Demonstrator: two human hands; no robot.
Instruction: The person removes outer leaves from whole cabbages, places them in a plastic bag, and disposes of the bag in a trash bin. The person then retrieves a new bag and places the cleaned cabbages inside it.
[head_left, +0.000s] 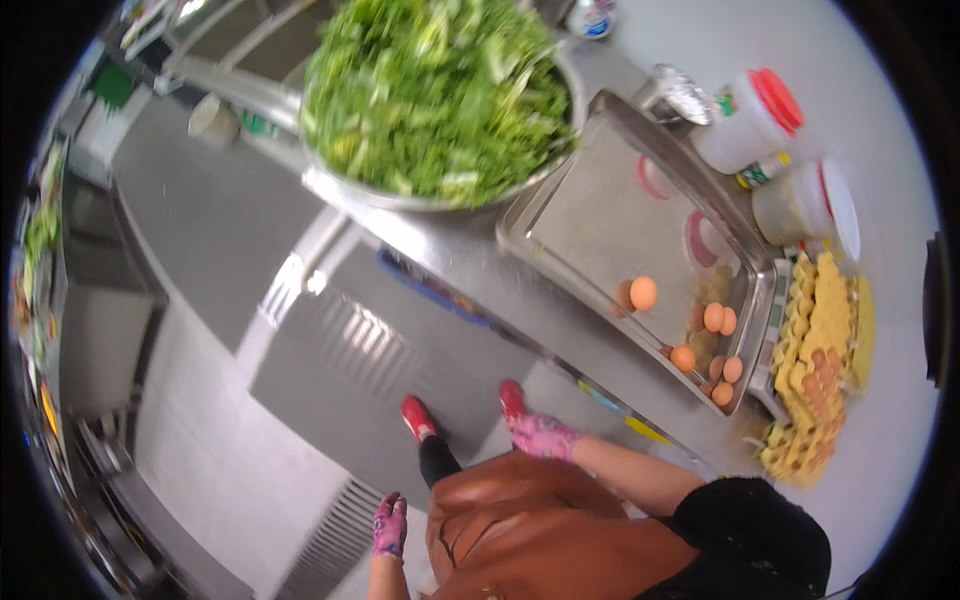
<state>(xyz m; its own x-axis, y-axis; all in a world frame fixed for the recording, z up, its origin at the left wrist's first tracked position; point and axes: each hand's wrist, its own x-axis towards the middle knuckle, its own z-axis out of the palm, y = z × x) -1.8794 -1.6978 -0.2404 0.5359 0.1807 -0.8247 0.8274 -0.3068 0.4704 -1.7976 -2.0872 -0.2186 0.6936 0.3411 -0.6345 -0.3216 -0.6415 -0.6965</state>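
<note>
My left hand (390, 525), in a pink patterned glove, hangs over the floor beside my brown apron (555, 517). I see nothing in its loosely bent fingers. My right hand (544, 437), gloved alike, is in front of the apron, near the steel counter (480, 277), and appears to hold nothing. On that counter is a rectangular metal tray (592, 217). Several brown eggs lie in its near right part, among them a lone egg (643, 293). Beyond the tray's left end stands a large metal bowl (420, 201) heaped with chopped leafy greens (442, 97).
Egg cartons (814, 360), some holding eggs, are stacked right of the tray. Behind it stand a red-lidded plastic jar (750, 120), a white-lidded tub (802, 202) and a foil-covered container (679, 96). A floor drain grate (330, 536) lies left of me. Another work surface (112, 352) runs along the left.
</note>
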